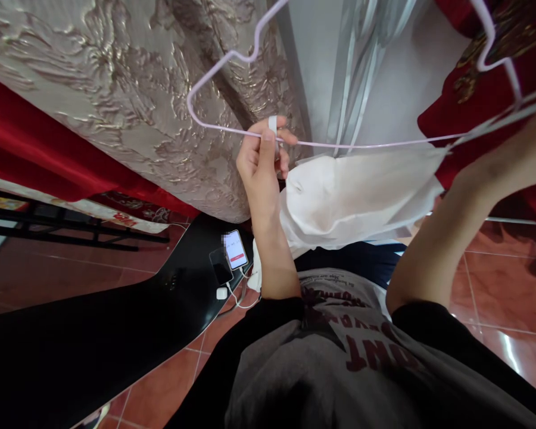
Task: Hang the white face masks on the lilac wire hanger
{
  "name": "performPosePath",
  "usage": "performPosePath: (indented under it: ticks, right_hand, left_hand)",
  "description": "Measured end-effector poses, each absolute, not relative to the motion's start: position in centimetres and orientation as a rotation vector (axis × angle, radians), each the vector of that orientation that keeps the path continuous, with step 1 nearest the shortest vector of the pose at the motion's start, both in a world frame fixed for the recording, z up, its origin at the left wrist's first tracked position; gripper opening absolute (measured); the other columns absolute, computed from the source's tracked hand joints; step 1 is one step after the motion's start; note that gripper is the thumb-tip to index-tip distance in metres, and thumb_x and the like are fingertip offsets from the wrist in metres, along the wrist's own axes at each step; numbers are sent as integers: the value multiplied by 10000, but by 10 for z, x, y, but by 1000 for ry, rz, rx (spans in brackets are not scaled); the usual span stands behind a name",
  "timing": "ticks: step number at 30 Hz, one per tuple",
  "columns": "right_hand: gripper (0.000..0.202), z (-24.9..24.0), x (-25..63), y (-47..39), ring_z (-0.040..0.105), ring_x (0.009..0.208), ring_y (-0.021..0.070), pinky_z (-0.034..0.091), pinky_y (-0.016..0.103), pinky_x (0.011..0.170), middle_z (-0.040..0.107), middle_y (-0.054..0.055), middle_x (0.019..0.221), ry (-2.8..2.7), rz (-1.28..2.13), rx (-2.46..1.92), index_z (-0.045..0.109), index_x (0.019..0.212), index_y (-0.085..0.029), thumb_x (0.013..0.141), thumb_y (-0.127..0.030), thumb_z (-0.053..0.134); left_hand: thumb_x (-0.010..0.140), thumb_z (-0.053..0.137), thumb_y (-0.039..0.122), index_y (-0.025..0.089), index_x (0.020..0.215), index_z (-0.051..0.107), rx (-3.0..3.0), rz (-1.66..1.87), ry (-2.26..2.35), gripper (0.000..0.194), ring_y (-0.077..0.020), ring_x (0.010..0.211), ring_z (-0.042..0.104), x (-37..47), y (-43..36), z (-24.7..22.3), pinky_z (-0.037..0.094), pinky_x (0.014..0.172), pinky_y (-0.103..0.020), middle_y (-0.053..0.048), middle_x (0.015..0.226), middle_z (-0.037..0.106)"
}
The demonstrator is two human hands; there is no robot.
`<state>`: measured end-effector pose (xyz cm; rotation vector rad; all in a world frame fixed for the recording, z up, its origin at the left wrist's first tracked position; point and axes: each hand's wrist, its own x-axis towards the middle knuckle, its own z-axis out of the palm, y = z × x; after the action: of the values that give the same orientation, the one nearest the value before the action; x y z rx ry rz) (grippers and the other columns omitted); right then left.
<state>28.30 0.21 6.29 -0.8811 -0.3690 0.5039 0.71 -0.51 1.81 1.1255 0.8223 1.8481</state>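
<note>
My left hand (268, 146) is closed on the lower bar of a pale pink hanger (361, 145), thumb against the bar. A short white band (273, 124) passes round the fingers of that hand; I cannot tell whether it is part of a garment. Below the bar hangs a thin white cloth (339, 196), reaching down to my lap. A whitish strip (504, 119) stretches from the hanger's right end toward the right edge. My right forearm (495, 161) reaches out past that edge, so my right hand is out of sight.
A patterned beige curtain (129, 89) hangs at left, with red cloth (40, 143) beside it. Two phones, one a lit phone (236, 249), lie with white cables on a black table (93, 316). Grey metal bars (352, 77) stand ahead; red tiles (504, 292) cover the floor.
</note>
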Motion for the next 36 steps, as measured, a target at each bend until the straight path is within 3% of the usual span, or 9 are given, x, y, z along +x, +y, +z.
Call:
performPosePath:
  ticks: [5, 8, 11, 15, 19, 23, 27, 34, 36]
  right_hand:
    - [279, 21, 277, -13, 785, 735, 149, 712, 405, 861, 745, -117, 691, -784, -347, -677, 867, 768, -467, 1022, -546, 783]
    - [124, 19, 261, -20, 814, 947, 261, 687, 556, 972, 846, -54, 930, -1171, -138, -794, 898, 992, -481, 1002, -566, 808]
    - [189, 21, 246, -22, 799, 1120, 332, 611, 660, 1140, 860, -4, 1061, -1560, 186, -886, 874, 1101, -446, 938, -543, 880]
    - [215, 21, 239, -24, 805, 1091, 314, 600, 639, 1113, 867, -1, 1041, -1635, 278, -934, 860, 989, -367, 957, -579, 842]
    - [205, 27, 245, -25, 816, 1118, 311, 617, 595, 1084, 883, 2, 1101, -1697, 317, -926, 875, 1025, -364, 956, -556, 851]
    - [214, 35, 252, -22, 821, 1147, 320, 615, 594, 1107, 885, 10, 1133, -1778, 369, -930, 881, 1058, -361, 951, -545, 864]
    - [177, 36, 257, -23, 817, 1130, 315, 611, 605, 1109, 878, -1, 1097, -1773, 331, -964, 868, 1007, -364, 958, -534, 860]
    - [179, 32, 258, -28, 800, 1106, 313, 602, 605, 1101, 849, 26, 1023, -1766, 229, -993, 827, 941, -351, 987, -524, 830]
    - [203, 30, 255, -28, 804, 1096, 318, 601, 622, 1099, 835, 18, 995, -1761, 203, -987, 822, 927, -341, 991, -534, 823]
  left_hand:
    - [1083, 773, 569, 323, 1094, 807, 1096, 1764, 809, 249, -194, 658, 588, 11, 0, 9, 392, 549, -352, -42, 971, 807]
    - [1006, 820, 630, 342, 1092, 796, 1043, 1730, 846, 301, -234, 741, 653, 15, -2, 8, 368, 562, -359, -55, 1004, 806]
    - [1036, 787, 456, 276, 1103, 793, 1032, 1755, 863, 192, -190, 696, 600, 16, -9, 15, 353, 539, -326, -59, 1012, 818]
    - [1067, 570, 213, 232, 1085, 758, 998, 1910, 908, 190, -159, 699, 616, 2, -10, 18, 404, 518, -291, -43, 1073, 847]
    - [979, 569, 85, 237, 1055, 728, 1044, 2303, 1088, 233, -198, 1015, 792, -35, 6, -3, 457, 535, -252, -41, 1288, 836]
    - [1016, 774, 163, 278, 1133, 777, 1198, 2409, 1058, 164, -283, 1440, 711, -72, 28, -18, 684, 963, -389, -13, 1435, 804]
    - [999, 844, 60, 292, 1230, 836, 1423, 2347, 815, 328, -235, 1438, 721, -84, 36, 9, 568, 1296, -435, 33, 1371, 833]
    - [981, 865, -47, 158, 1111, 884, 1719, 1629, 1045, 243, -199, 1082, 791, -76, 29, 95, 653, 1037, -286, 6, 1073, 846]
    - [882, 945, -63, 158, 977, 866, 1627, 1779, 1192, 253, -226, 1011, 777, -73, 34, 107, 666, 926, -283, 7, 948, 810]
